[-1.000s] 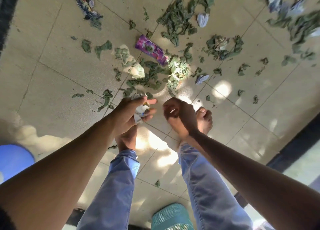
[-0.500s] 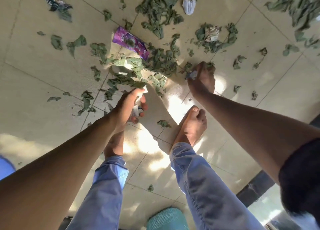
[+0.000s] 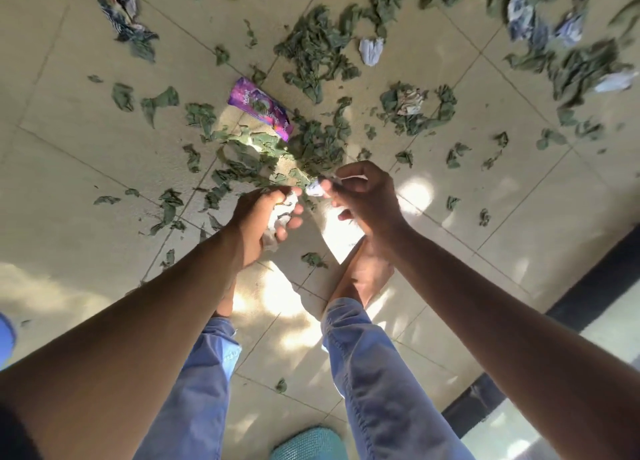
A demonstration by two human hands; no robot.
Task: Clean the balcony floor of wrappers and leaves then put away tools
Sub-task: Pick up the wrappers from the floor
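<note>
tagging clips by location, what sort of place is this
Likely a balcony or patio: pale tiled floor in patchy sunlight, strewn with green leaves and wrappers like the purple one.

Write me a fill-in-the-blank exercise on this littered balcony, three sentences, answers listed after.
1. The left hand grips crumpled white ____.
2. The right hand pinches a small white scrap of wrapper at its ____.
3. The shiny flat packet lying among the dry green leaves on the beige tiled floor is ____ in colour.

Missing words: wrappers; fingertips; purple
</note>
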